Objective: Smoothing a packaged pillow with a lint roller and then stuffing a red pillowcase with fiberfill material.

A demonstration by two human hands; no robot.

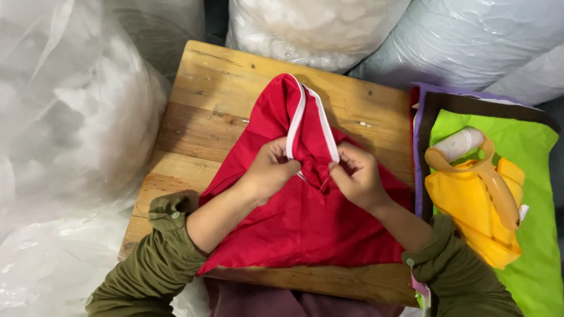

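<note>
Both hands, left hand (271, 167) and right hand (354, 175), pinch the white-trimmed opening of a red cloth cover (305, 217) mid-table (200, 111). Looks soft, light, floppy; I'd grab the trim.

Bare wood of the bench (217, 88) lies open along the far edge and the left side, giving free passage there. The red cloth cover (305, 217) spreads over the centre and near part. Clear plastic bags of white stuffing (70, 117) crowd the left side and far edge, closing approach from beyond. To the right, stacked coloured fabric sheets (529, 194) carry a lint roller (482, 164) and a yellow cloth (470, 211), blocking that flank.
</note>
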